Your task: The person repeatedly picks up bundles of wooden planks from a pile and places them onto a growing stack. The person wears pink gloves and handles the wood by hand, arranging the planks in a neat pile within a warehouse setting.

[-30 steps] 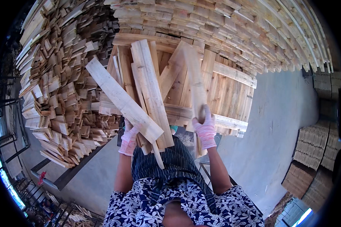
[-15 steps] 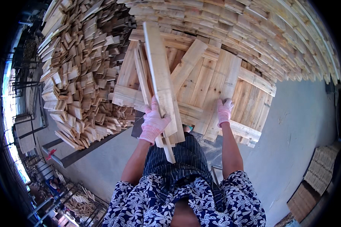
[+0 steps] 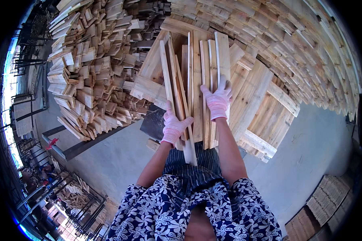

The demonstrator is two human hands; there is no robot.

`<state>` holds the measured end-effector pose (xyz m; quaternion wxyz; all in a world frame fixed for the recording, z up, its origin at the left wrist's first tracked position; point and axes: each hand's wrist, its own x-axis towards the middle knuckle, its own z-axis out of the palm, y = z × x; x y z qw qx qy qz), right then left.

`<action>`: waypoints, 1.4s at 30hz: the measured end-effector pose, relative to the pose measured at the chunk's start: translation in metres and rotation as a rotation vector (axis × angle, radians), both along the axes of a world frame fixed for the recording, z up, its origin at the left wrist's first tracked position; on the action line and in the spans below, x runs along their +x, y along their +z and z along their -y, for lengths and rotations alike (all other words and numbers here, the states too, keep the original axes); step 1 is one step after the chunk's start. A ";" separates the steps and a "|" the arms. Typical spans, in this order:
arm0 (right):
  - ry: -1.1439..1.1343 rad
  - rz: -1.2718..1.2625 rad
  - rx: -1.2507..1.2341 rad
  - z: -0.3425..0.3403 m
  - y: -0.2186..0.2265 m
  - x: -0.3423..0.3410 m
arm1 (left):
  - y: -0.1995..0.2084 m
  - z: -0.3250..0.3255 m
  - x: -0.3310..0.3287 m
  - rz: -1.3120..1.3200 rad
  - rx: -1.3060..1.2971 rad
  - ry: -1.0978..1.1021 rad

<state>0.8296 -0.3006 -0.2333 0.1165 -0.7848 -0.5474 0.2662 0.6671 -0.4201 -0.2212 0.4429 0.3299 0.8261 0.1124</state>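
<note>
Wearing a pinkish-white knitted glove, my left hand (image 3: 174, 126) grips several narrow wooden boards (image 3: 167, 72) standing on edge, the thumb over their top edges. To its right, my gloved right hand (image 3: 218, 99) clasps more wooden boards (image 3: 223, 52), thumb on one side and fingers on the other. Between the hands, a wider board (image 3: 196, 80) belongs to the same upright bundle. The boards point away from me, their near ends at my dark striped apron (image 3: 173, 160). Beneath them lies a slatted wooden panel (image 3: 265, 116) with loose planks on it, partly hidden by the bundle.
A big heap of short wood pieces (image 3: 88, 72) rises at the left, by a dark metal bar (image 3: 92, 142). Stacked boards (image 3: 265, 36) fill the far right. Bundled slats (image 3: 328, 197) stand at the lower right on the grey floor (image 3: 305, 140).
My right hand has left the panel's right part and moved left onto the boards. The board that leaned across the left hand now stands among several upright ones. The view has shifted slightly.
</note>
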 end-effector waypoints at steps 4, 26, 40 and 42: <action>-0.110 -0.147 -0.286 -0.003 -0.034 0.061 | -0.020 0.010 -0.029 0.226 0.118 0.078; -0.409 -0.521 0.318 0.138 -0.074 0.244 | 0.000 -0.034 -0.053 0.523 0.565 0.239; -0.073 -0.107 0.039 0.083 -0.085 0.279 | 0.016 -0.027 0.184 0.912 0.513 0.288; -0.038 -0.815 -0.153 0.088 -0.017 0.226 | -0.009 -0.014 0.217 0.968 0.530 0.339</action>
